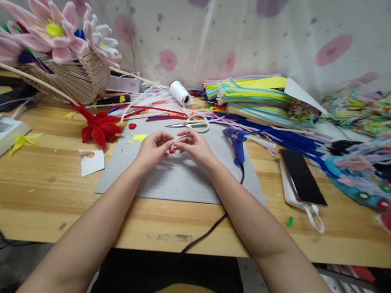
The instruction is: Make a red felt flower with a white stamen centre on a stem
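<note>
My left hand (pixel 155 149) and my right hand (pixel 196 147) meet over the grey mat (pixel 176 186), fingertips pinched around a small red and white piece (pixel 172 149). Its exact kind is too small to make out, and the fingers partly cover it. Just beyond my hands lie scissors (pixel 193 124) with pale handles. A blue glue gun (pixel 236 146) rests on the mat to the right of my right hand. Left of my left hand are a yellow scrap (pixel 140 137) and a small red piece (pixel 132 126).
A red fuzzy flower (pixel 101 126) lies left of the mat, near a white card with a hole (pixel 92 163). Pipe cleaner bundles (pixel 257 97) and a white thread spool (pixel 179 92) are at the back. A phone (pixel 303 177) lies at right; pink flowers (pixel 53 29) stand back left.
</note>
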The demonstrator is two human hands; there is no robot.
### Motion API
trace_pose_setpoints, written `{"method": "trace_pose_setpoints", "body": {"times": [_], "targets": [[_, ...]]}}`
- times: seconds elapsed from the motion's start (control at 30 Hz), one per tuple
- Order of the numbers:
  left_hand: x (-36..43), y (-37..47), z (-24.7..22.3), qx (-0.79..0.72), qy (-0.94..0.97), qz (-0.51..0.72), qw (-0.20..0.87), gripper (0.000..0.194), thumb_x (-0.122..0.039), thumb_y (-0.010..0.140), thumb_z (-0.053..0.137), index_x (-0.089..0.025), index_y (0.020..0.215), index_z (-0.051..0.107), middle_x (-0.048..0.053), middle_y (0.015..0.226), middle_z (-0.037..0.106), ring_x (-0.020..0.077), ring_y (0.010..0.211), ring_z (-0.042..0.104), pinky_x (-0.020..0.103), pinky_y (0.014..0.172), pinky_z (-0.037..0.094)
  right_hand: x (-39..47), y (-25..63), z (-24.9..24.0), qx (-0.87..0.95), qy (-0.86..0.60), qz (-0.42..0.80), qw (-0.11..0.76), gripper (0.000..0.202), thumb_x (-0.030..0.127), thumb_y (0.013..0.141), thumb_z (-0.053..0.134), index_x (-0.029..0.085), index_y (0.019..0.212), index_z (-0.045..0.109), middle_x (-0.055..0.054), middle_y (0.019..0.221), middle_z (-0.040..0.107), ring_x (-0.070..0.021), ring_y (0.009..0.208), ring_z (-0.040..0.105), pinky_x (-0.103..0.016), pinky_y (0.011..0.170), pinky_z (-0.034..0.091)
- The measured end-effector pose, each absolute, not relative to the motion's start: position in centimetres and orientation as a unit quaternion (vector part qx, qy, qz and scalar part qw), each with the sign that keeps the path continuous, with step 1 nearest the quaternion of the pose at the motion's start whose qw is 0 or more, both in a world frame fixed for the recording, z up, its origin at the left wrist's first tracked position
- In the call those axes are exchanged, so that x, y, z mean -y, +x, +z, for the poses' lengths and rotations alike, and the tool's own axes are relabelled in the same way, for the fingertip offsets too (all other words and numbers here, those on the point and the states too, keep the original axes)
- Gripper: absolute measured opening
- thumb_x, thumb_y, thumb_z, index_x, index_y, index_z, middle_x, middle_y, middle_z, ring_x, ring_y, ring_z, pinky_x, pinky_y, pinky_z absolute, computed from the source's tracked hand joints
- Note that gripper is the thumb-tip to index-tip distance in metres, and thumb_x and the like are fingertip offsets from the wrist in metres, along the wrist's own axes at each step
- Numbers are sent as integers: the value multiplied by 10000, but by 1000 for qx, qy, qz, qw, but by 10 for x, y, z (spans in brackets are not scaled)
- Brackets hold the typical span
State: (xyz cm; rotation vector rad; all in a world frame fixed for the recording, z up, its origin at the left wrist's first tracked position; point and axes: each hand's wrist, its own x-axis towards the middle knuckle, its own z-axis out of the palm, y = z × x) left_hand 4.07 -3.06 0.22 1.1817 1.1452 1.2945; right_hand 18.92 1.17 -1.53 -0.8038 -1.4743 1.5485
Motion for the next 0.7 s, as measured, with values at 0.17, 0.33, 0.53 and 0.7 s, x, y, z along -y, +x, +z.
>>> {"method": "trace_pose_setpoints", "body": {"times": [0.17, 0.33, 0.53, 0.7], "targets": [[32, 37, 11, -478, 379, 521, 598, 270, -363, 786, 631, -121, 904, 605, 47, 743, 652, 134, 639, 640, 221, 484, 524, -15, 190, -15, 582, -325, 600, 442, 374, 314, 588, 738, 196, 857, 506, 63, 636, 605, -83, 546, 569, -233, 555, 471], [33, 37, 14, -495, 318, 502, 635, 220, -277, 766, 674, -113, 879, 583, 77, 787, 678, 141, 698, 669, 189, 496, 519, -17, 189, -16, 589, -320, 586, 455, 393, 344, 581, 744, 206, 852, 496, 61, 652, 600, -85, 564, 565, -233, 553, 475], [36, 42, 13, -521, 349, 519, 580, 389, -166, 568, 798, -134, 875, 561, 31, 705, 674, 146, 637, 654, 211, 483, 506, -12, 188, -13, 604, -332, 576, 439, 395, 340, 605, 723, 219, 895, 483, 49, 681, 605, -95, 595, 569, -219, 533, 456], [37, 40, 14, -524, 369, 518, 566, 408, -175, 534, 800, -141, 867, 566, 20, 703, 661, 152, 631, 646, 235, 480, 509, -11, 189, -11, 600, -342, 575, 439, 400, 349, 600, 708, 225, 905, 481, 47, 691, 599, -103, 615, 576, -215, 522, 446]]}}
